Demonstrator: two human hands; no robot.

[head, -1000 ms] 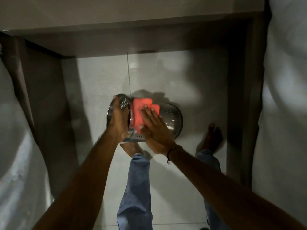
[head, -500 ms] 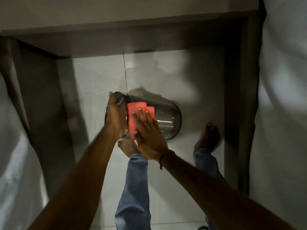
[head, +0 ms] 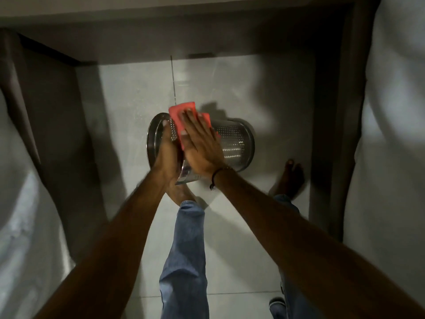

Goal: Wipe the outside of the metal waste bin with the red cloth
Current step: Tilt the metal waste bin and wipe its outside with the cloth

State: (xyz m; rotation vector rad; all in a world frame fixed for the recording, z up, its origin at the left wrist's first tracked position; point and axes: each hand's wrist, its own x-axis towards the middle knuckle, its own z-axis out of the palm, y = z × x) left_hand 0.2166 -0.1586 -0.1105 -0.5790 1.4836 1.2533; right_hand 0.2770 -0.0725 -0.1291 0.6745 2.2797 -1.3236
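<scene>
metal waste bin (head: 232, 143) on its side, held above floor | left hand (head: 166, 155) fingers curled round rim | right hand (head: 202, 143) fingers flat, pressing red cloth (head: 181, 113) on wall

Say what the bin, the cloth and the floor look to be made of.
Bin: metal, likely stainless steel; shiny silver wall with rows of punched holes.
Cloth: soft red fabric, matte, bending over the bin under the right hand; weave too blurred to tell.
Floor: pale glossy tile, with a thin joint line.
</scene>
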